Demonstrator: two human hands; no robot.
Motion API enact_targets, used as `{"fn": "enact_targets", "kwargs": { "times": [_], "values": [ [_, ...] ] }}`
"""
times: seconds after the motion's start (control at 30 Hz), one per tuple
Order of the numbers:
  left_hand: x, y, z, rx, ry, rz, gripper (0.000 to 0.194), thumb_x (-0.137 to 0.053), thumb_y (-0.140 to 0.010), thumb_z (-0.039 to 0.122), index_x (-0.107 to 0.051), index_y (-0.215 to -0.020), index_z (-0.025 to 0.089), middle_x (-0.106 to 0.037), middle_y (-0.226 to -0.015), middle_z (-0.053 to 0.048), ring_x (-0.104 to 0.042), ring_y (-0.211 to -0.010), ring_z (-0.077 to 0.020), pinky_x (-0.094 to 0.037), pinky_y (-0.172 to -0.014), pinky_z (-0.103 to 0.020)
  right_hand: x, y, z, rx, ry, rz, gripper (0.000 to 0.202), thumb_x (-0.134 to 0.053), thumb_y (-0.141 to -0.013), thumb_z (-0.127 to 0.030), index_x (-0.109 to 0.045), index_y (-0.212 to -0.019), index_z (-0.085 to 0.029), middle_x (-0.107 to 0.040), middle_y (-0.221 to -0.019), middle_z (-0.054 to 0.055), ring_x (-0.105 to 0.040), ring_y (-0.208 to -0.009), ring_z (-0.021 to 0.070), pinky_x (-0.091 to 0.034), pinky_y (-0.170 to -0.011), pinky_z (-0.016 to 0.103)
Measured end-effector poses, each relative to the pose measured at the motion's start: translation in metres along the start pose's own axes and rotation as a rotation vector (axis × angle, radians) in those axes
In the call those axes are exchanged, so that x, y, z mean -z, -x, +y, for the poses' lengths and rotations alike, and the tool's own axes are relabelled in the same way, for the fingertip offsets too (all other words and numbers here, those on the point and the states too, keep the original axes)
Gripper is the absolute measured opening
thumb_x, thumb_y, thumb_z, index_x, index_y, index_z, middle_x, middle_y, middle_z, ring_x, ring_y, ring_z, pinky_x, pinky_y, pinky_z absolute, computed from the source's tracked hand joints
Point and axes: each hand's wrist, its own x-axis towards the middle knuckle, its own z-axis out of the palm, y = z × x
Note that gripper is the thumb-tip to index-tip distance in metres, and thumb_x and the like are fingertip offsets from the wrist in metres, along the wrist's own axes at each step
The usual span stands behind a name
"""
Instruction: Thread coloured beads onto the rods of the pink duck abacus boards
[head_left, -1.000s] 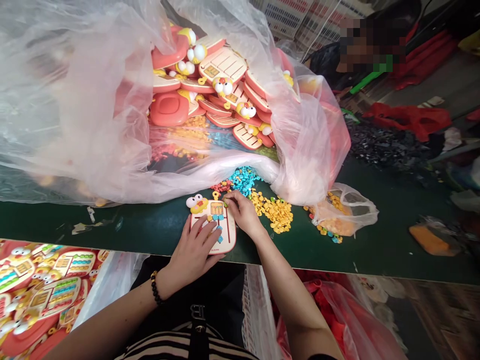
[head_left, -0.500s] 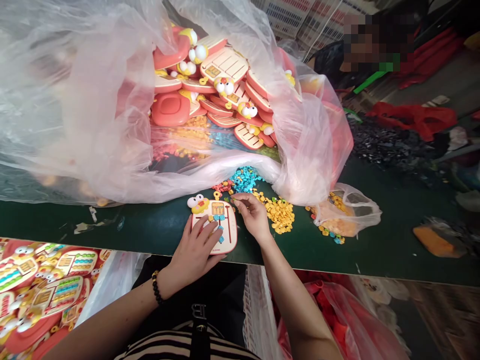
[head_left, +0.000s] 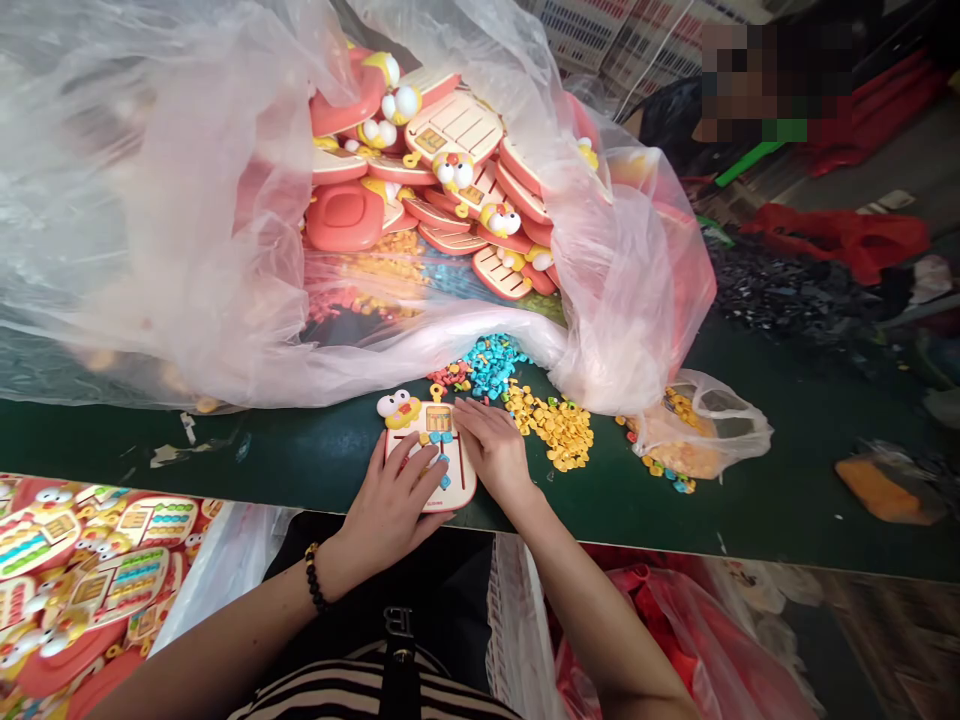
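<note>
A cream toy board (head_left: 466,490) with a red rim and a yellow duck head with bulging eyes lies on the green table. My left hand (head_left: 394,485) holds it, fingers spread over its face and thumb along the near edge. Small blue beads (head_left: 445,465) and a yellow one sit in its slots; the left part is hidden under my fingers. My right hand (head_left: 495,450) is over the board's upper right, by the rightmost slot, its fingers pressed together. Whatever those fingertips hold is hidden. Just beyond are piles of yellow beads (head_left: 562,432), blue beads (head_left: 491,362) and red beads (head_left: 450,377).
A large clear plastic bag (head_left: 217,300) spreads across the back, full of bare duck boards (head_left: 454,125). Finished-looking boards with colored beads (head_left: 124,580) fill a container at lower left. A small bag of beads (head_left: 694,445) lies right. Another person (head_left: 765,90) is at upper right.
My right hand has moved from beside the board, where it pinched a small greenish piece, onto the board's upper right. My left hand stays on the board.
</note>
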Motion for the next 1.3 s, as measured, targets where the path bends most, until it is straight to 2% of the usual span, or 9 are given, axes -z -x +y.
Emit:
{"fn": "enact_targets", "kwargs": {
  "times": [0.13, 0.3, 0.4, 0.57, 0.73, 0.93, 1.07, 1.2, 1.3],
  "values": [
    [0.000, 0.000, 0.000, -0.004, 0.005, -0.007, 0.040, -0.056, -0.088, 0.041, -0.058, -0.119, 0.018, -0.058, -0.128, -0.011, -0.044, -0.127, -0.0333, -0.028, -0.110, -0.058, 0.010, 0.006, -0.006, 0.031, 0.054, -0.045, 0.025, -0.050, -0.092, -0.020, -0.069, -0.107, -0.023, -0.070, -0.117, 0.010, -0.062, -0.114, 0.0248, -0.049, -0.095, 0.045],
    [0.000, 0.001, 0.000, -0.005, 0.012, 0.013, 0.040, -0.055, -0.088, 0.042, -0.058, -0.119, 0.018, -0.059, -0.128, -0.011, -0.044, -0.127, -0.0331, -0.028, -0.110, -0.058, 0.024, -0.012, -0.005, -0.014, -0.062, -0.032, 0.020, -0.054, -0.092, -0.031, -0.071, -0.086, -0.024, -0.073, -0.087, 0.005, -0.068, -0.088, 0.0210, -0.052, -0.080, 0.037],
    [0.000, 0.001, 0.001, -0.006, 0.006, 0.017, 0.039, -0.055, -0.088, 0.043, -0.059, -0.118, 0.018, -0.059, -0.127, -0.011, -0.043, -0.127, -0.0328, -0.029, -0.110, -0.057, 0.018, -0.033, 0.007, -0.053, 0.080, 0.064, 0.015, -0.057, -0.090, -0.029, -0.072, -0.088, -0.023, -0.070, -0.088, 0.007, -0.062, -0.087, 0.0232, -0.050, -0.080, 0.040],
    [0.000, 0.001, 0.000, -0.005, -0.005, 0.009, 0.041, -0.056, -0.087, 0.044, -0.058, -0.120, 0.018, -0.059, -0.127, -0.012, -0.044, -0.127, -0.0325, -0.028, -0.110, -0.057, -0.004, -0.052, 0.023, -0.039, 0.242, 0.008, 0.015, -0.060, -0.086, -0.023, -0.073, -0.078, -0.022, -0.066, -0.083, 0.009, -0.057, -0.083, 0.0249, -0.048, -0.078, 0.043],
    [0.000, 0.001, -0.001, 0.002, -0.003, 0.000, 0.042, -0.057, -0.087, 0.044, -0.057, -0.121, 0.019, -0.058, -0.127, -0.012, -0.043, -0.128, -0.0322, -0.027, -0.111, -0.057, 0.001, -0.034, 0.018, 0.045, 0.134, 0.062, 0.018, -0.055, -0.091, -0.028, -0.072, -0.090, -0.023, -0.070, -0.095, 0.008, -0.062, -0.091, 0.0241, -0.048, -0.082, 0.042],
    [0.000, 0.000, -0.001, -0.013, -0.005, 0.000, 0.041, -0.055, -0.088, 0.044, -0.059, -0.119, 0.018, -0.059, -0.127, -0.012, -0.043, -0.127, -0.0329, -0.027, -0.111, -0.058, 0.025, -0.012, 0.009, 0.193, 0.213, -0.212, 0.027, -0.045, -0.095, -0.022, -0.067, -0.111, -0.021, -0.068, -0.119, 0.011, -0.065, -0.096, 0.0223, -0.049, -0.083, 0.039],
    [0.000, 0.000, -0.001, -0.011, -0.014, -0.007, 0.039, -0.056, -0.088, 0.042, -0.059, -0.119, 0.018, -0.059, -0.127, -0.013, -0.044, -0.128, -0.0332, -0.028, -0.110, -0.058, 0.025, -0.008, 0.001, 0.230, 0.303, -0.251, 0.028, -0.045, -0.094, -0.018, -0.066, -0.112, -0.016, -0.066, -0.121, 0.014, -0.064, -0.095, 0.0252, -0.050, -0.081, 0.041],
    [0.001, 0.000, 0.001, -0.007, -0.022, -0.014, 0.040, -0.057, -0.086, 0.041, -0.059, -0.119, 0.019, -0.059, -0.125, -0.013, -0.044, -0.127, -0.0326, -0.028, -0.110, -0.057, 0.015, -0.006, -0.014, 0.174, 0.357, -0.249, 0.030, -0.044, -0.090, -0.009, -0.065, -0.112, -0.012, -0.063, -0.124, 0.019, -0.062, -0.095, 0.0283, -0.048, -0.081, 0.045],
    [0.001, 0.000, 0.002, 0.002, -0.025, -0.005, 0.039, -0.057, -0.086, 0.041, -0.059, -0.118, 0.018, -0.059, -0.125, -0.013, -0.045, -0.127, -0.0324, -0.028, -0.110, -0.057, 0.021, -0.010, -0.012, 0.186, 0.281, -0.257, 0.027, -0.046, -0.088, -0.008, -0.068, -0.101, -0.016, -0.069, -0.110, 0.014, -0.063, -0.089, 0.0249, -0.047, -0.080, 0.041]
  ]
}}
